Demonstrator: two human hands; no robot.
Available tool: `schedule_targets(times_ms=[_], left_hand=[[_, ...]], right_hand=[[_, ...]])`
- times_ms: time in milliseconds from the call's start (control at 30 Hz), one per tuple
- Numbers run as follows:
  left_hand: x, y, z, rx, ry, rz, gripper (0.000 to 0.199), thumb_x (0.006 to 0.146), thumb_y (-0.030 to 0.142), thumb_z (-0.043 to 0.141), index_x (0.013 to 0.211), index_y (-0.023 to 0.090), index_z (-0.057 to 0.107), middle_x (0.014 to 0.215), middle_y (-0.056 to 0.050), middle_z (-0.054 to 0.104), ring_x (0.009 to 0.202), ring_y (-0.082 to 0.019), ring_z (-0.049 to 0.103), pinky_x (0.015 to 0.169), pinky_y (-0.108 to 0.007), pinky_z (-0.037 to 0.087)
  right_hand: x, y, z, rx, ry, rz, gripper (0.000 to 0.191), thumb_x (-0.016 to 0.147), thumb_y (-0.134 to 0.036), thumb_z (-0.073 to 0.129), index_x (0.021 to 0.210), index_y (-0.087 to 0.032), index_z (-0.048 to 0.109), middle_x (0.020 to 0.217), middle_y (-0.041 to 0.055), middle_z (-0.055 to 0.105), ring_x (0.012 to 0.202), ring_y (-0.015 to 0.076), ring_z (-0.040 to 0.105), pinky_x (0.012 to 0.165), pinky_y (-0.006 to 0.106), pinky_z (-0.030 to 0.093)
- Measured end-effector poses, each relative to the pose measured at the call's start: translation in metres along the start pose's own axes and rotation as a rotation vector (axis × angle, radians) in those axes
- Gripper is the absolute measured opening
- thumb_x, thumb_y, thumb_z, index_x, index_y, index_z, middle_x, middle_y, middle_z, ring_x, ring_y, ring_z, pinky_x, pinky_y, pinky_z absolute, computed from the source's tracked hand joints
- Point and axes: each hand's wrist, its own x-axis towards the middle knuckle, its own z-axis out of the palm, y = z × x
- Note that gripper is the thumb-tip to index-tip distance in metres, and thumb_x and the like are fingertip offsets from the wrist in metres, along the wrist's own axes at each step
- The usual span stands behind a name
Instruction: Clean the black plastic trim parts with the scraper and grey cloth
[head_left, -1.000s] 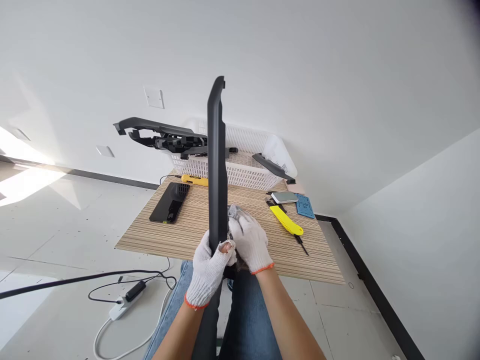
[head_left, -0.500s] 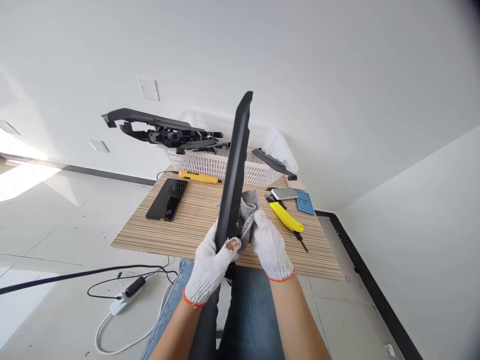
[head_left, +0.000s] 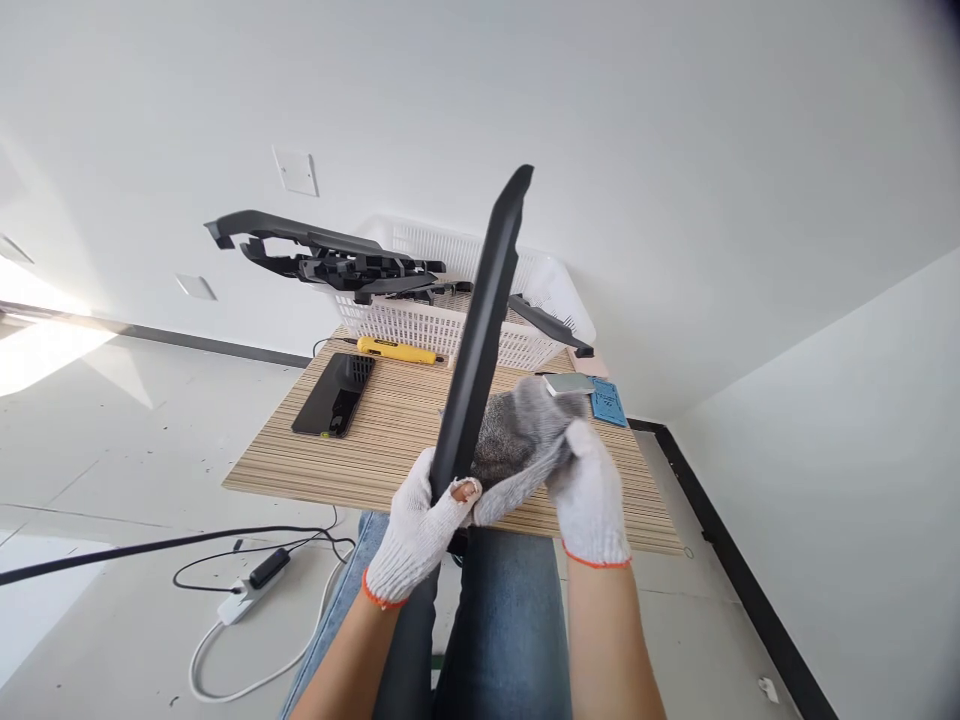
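My left hand (head_left: 424,520), in a white knit glove torn at the thumb, is closed round the lower end of a long black plastic trim piece (head_left: 484,320). The piece stands up, its top leaning right. A grey cloth (head_left: 529,435) spreads out to the right of it, its left part close behind the piece and my left thumb. My right hand (head_left: 592,490), gloved too, pinches the cloth's right side. Beneath the cloth, the yellow-handled knife seen earlier is hidden.
A white plastic basket (head_left: 420,325) holds several black trim pieces (head_left: 352,265) jutting out leftward. On the wooden table (head_left: 277,475) lie a phone (head_left: 334,395), a yellow pen-shaped tool (head_left: 397,350), a grey-topped block (head_left: 568,384) and a blue card (head_left: 607,402). A power strip (head_left: 251,595) with cables sits on the floor.
My right hand has moved right, pulling the bunched cloth out wide, and it now covers the yellow-handled knife. The trim piece's top has tipped a little to the right.
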Motion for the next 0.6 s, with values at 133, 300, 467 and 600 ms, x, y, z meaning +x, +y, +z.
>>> schedule_targets(times_ms=[133, 300, 467, 600], left_hand=[[-0.001, 0.008, 0.003, 0.024, 0.027, -0.011, 0.027, 0.083, 0.045, 0.067, 0.084, 0.022, 0.053, 0.059, 0.006, 0.052, 0.053, -0.012, 0.049, 0.054, -0.025, 0.045], [0.001, 0.005, 0.001, 0.060, 0.012, 0.005, 0.026, 0.085, 0.043, 0.068, 0.091, 0.021, 0.057, 0.067, 0.005, 0.055, 0.056, -0.012, 0.051, 0.056, -0.026, 0.046], [0.001, 0.006, -0.002, 0.093, -0.031, 0.018, 0.026, 0.087, 0.044, 0.067, 0.092, 0.020, 0.058, 0.064, 0.006, 0.055, 0.055, -0.011, 0.050, 0.057, -0.025, 0.045], [0.001, 0.011, 0.000, 0.065, -0.023, 0.020, 0.028, 0.085, 0.045, 0.069, 0.091, 0.020, 0.059, 0.064, 0.005, 0.055, 0.054, -0.011, 0.049, 0.055, -0.025, 0.045]], right_hand=[[0.010, 0.005, -0.031, 0.462, 0.339, 0.129, 0.028, 0.080, -0.040, 0.062, 0.102, -0.024, 0.066, 0.103, 0.0025, 0.072, 0.097, 0.0194, 0.071, 0.082, 0.035, 0.060], [-0.010, 0.013, -0.054, 0.317, 0.717, -0.098, 0.011, 0.072, -0.023, 0.062, 0.082, -0.023, 0.060, 0.091, 0.0006, 0.064, 0.078, 0.0168, 0.065, 0.069, 0.033, 0.057], [-0.043, 0.004, -0.047, -0.073, 0.558, -0.119, 0.024, 0.084, -0.036, 0.067, 0.104, -0.024, 0.069, 0.103, 0.0059, 0.070, 0.085, 0.0207, 0.067, 0.071, 0.036, 0.057], [-0.043, -0.012, -0.026, -0.500, -0.161, 0.037, 0.060, 0.075, -0.037, 0.079, 0.134, -0.031, 0.068, 0.127, 0.0065, 0.072, 0.115, 0.0303, 0.067, 0.098, 0.049, 0.053]])
